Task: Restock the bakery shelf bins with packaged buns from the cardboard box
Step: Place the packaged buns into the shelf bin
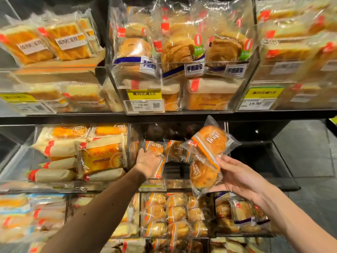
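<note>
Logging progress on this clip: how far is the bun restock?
Done: one bun pack stands at the back of the middle bin. In hand: left hand grips a neighbouring pack; right hand holds a two-bun pack outside it. Left: bin front is bare; cardboard box out of view.

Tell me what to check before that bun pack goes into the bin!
1. Grip: ok, the right hand pinches the bun pack by its wrapper.
2. Room in the bin: ok, dark bare space shows in front of the two standing packs.
3. Same kind of buns: ok, all have orange-striped wrappers.
4. Other hand out of the way: ok, the left hand is on the leftmost pack, off to the side.
5. Wrapper unbroken: cannot tell.
</note>
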Demonstrator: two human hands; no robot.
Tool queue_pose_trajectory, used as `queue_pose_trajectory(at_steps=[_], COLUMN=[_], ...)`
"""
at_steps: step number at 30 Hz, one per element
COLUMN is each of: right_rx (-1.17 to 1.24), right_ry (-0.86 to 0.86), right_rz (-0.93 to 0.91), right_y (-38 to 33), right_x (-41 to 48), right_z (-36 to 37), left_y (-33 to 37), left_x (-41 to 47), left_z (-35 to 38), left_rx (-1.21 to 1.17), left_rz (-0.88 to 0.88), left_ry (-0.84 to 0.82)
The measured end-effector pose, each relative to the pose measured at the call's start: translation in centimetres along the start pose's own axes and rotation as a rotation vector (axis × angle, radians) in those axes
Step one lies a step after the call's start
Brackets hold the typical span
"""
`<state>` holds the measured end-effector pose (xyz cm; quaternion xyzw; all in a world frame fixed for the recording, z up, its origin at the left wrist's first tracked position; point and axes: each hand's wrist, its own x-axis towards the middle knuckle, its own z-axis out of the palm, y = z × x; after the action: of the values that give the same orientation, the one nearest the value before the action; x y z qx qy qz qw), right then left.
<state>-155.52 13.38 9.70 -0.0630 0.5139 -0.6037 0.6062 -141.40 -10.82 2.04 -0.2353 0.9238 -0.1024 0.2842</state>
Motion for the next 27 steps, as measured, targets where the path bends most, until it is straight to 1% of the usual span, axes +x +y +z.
queue_pose_trajectory(at_steps=[4,8,9,10,11,12,14,15,16,17,18,19,21,24,27], right_rx=[-0.008,-0.022,-0.025,-0.024,-0.021,-0.027,-0.071,-0.1,-0.128,-0.153,-0.174,-0.197,-0.228,-0.241,-0.268], right_ry=[-0.002,0.005,0.0,-0.012,-0.025,-0.031,-0.038,-0.037,-0.03,-0.023,-0.023,-0.024,-0.008,-0.006,-0.071], right_rz=[-0.007,-0.014,-0.017,-0.024,-0.031,-0.032,-0.041,-0.05,-0.059,-0.068,-0.081,-0.092,-0.104,-0.134,-0.146], right_y=[0.0,0.0,0.0,0.0,0.0,0.0,-0.1,-0.2,-0.2,-0.3,-0.3,-0.3,-0.4,-0.4,-0.3], right_x=[-0.3,-0.6,-0.7,-0.9,-1.0,-1.2,-1.6,-1.7,-1.9,-1.9,-2.0,-2.0,-2.0,-1.7,-1.6], right_z=[0.4,0.5,0.7,0.8,0.9,1.1,1.7,2.0,2.2,2.5,2.8,3.2,3.9,4.8,5.1], left_y=[0.0,-0.6,-0.8,-1.0,-1.2,-1.2,-0.9,-0.5,-0.1,0.4,0.8,1.3,2.0,2.7,2.7], left_x=[0.3,-0.9,-1.3,-1.7,-2.1,-2.8,-4.9,-6.2,-7.5,-8.4,-9.3,-9.9,-10.2,-10.0,-9.3], left_z=[0.0,-1.4,-2.1,-2.8,-3.5,-4.4,-6.3,-7.3,-8.4,-9.2,-9.8,-10.4,-11.1,-11.3,-10.7], left_rx=[-0.012,-0.114,-0.156,-0.232,-0.355,-0.538,-1.004,-1.214,-1.377,-1.485,-1.547,-1.56,-1.495,-1.466,-1.642], left_rz=[0.03,0.076,0.085,0.103,0.119,0.121,0.097,0.084,0.088,0.113,0.155,0.19,0.202,0.142,0.075], left_ry=[-0.051,-0.158,-0.151,-0.096,0.011,0.149,0.451,0.568,0.636,0.659,0.645,0.598,0.501,0.4,0.238])
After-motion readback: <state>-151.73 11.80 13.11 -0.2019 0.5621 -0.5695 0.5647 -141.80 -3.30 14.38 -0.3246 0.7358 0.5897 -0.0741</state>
